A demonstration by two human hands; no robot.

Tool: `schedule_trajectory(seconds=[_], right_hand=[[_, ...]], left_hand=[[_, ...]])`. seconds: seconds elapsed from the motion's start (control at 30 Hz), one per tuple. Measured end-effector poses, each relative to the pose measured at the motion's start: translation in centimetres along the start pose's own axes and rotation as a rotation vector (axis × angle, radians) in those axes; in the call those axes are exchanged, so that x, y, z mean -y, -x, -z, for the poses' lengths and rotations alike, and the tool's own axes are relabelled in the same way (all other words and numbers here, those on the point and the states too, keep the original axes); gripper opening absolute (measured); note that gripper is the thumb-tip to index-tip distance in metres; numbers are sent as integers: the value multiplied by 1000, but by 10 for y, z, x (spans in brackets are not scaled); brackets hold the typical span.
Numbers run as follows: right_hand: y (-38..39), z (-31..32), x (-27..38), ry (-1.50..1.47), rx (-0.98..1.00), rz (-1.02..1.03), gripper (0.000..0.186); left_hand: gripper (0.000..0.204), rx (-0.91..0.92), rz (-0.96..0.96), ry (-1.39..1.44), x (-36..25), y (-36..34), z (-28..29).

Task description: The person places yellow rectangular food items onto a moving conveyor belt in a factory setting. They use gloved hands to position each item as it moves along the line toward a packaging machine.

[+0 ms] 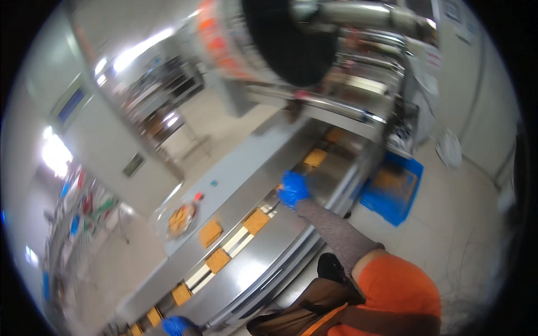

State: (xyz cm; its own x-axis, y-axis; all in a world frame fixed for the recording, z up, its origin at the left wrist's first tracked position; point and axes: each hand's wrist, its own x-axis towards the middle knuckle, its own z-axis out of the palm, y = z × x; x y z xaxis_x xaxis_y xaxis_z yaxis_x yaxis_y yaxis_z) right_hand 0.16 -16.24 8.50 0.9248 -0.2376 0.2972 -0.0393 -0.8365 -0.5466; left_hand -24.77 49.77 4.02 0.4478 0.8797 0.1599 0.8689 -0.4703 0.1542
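My right hand [292,190], in a blue glove, is closed over the conveyor channel at centre, with a small orange piece partly showing at its fingertips; what it grips is mostly hidden. My gloved left hand [176,326] is at the lower edge beside the channel, its fingers blurred. Orange-brown biscuit stacks [255,222] sit spaced along the channel [235,239], others farther up near the machine [315,158]. On the ledge left of the channel lie a biscuit stack [210,233], a clear bag of biscuits [180,219] and a small red object [199,196].
A wrapping machine [353,126] with a big film roll [224,42] and rollers spans the upper conveyor. A blue crate [413,187] and white bag [449,148] lie on the floor at right. A cabinet [95,123] stands left, with cluttered equipment [78,213] beyond.
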Motion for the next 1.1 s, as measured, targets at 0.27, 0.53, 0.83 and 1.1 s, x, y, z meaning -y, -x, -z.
schedule_trajectory(seconds=[0.27, 0.53, 0.83, 1.1], right_hand=[[10, -29, -13, 37, 5, 226, 16], [6, 21, -37, 156, 249, 96, 23], [9, -8, -19, -10, -1, 401, 37], [17, -17, -9, -41, 186, 29, 35]], left_hand=[[31, -202, -810, -65, -129, 102, 75], [33, -175, -1110, -118, -219, 194, 131], [37, -299, -1208, -38, -212, 196, 122], [43, -490, -1185, -50, -153, 178, 130]])
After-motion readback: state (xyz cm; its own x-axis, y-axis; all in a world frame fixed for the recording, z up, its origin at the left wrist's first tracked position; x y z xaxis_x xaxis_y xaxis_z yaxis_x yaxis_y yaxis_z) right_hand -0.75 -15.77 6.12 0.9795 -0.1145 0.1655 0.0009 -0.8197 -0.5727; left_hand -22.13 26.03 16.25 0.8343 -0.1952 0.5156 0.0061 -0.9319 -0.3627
